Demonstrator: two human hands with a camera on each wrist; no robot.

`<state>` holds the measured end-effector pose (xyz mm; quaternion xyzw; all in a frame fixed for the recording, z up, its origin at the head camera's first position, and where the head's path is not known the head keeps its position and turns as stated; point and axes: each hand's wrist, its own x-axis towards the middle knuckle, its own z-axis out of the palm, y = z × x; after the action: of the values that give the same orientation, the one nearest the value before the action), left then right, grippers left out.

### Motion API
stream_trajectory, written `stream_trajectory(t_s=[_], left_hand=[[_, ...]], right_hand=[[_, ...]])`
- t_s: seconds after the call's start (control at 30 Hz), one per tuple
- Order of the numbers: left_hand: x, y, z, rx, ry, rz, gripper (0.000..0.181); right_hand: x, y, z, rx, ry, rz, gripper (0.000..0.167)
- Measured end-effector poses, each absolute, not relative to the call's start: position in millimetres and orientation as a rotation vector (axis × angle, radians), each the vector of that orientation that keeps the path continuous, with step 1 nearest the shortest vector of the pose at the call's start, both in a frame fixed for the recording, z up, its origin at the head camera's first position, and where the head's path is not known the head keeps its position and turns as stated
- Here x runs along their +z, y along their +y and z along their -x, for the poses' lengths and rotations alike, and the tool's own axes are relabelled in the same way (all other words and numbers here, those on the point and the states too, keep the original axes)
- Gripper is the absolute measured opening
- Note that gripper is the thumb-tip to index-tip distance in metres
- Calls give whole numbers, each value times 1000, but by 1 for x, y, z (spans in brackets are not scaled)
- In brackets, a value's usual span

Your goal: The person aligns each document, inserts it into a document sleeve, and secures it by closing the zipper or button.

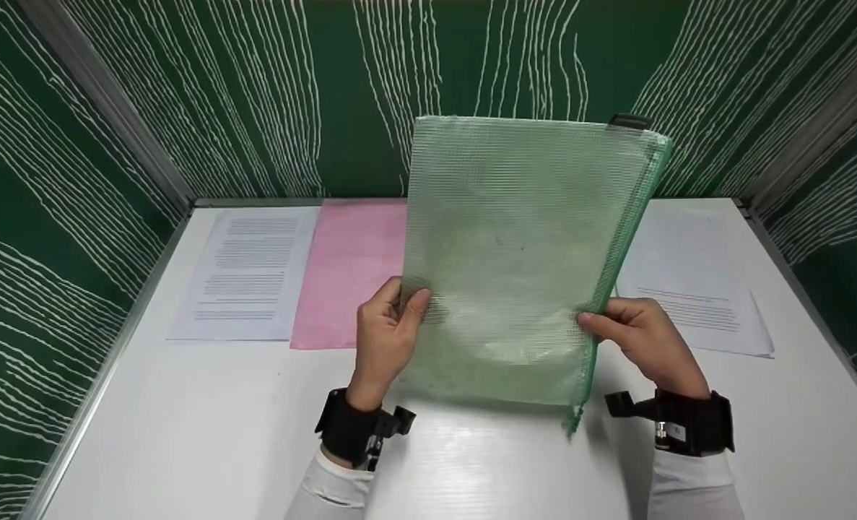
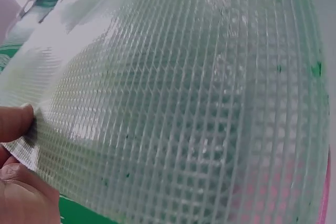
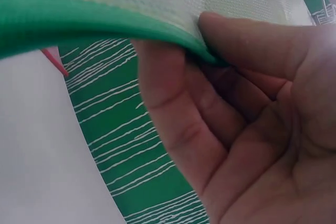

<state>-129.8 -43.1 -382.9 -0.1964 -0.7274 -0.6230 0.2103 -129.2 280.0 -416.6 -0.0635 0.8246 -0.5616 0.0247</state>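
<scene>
A: What do the 2 hands hold?

B: A pale green mesh pouch (image 1: 507, 238), raised in the air over the white table (image 1: 183, 419). The left hand (image 1: 388, 332) pinches its left edge, thumb on the near face. The right hand (image 1: 648, 339) pinches the lower part of the right edge.

A: And up close?

B: In the right wrist view, thumb and fingers meet around the pouch's green trim (image 3: 105, 22), clamped on it. The left grip is clamped on the mesh too, thumb on 1 side and fingers on the other.

A: How does the pouch stand?

B: Tilted, broad face toward the head camera, with a loose green tail (image 1: 574, 421) at the bottom right corner. I can't tell whether anything is inside.

A: What else is there?

B: On the left, printed pages (image 1: 248, 274) with a pink sheet (image 1: 345, 282) just beside them, partly hidden by the pouch. More pages (image 1: 706, 289) lie on the right. A green wall (image 1: 352, 87) with wavy white lines rises behind.
</scene>
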Motion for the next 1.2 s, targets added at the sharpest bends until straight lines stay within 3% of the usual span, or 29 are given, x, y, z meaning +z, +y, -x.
stream_trajectory(t_s=[0.37,0.7,1.1,1.2], left_hand=[[-412,-52,148,-1768,-2341,584,34],[-419,-48,146,-1648,-2834,489,20],[-448,-25,150,-1614,-2849,247,11],[-450,-22,150,-1559,-2868,243,26]], right_hand=[[-424,294,134,-1911,2397,187,34],[-434,308,140,-2090,2237,4,35],[-456,312,152,-1871,2341,-221,48],[-461,311,153,-1832,2352,-226,49]])
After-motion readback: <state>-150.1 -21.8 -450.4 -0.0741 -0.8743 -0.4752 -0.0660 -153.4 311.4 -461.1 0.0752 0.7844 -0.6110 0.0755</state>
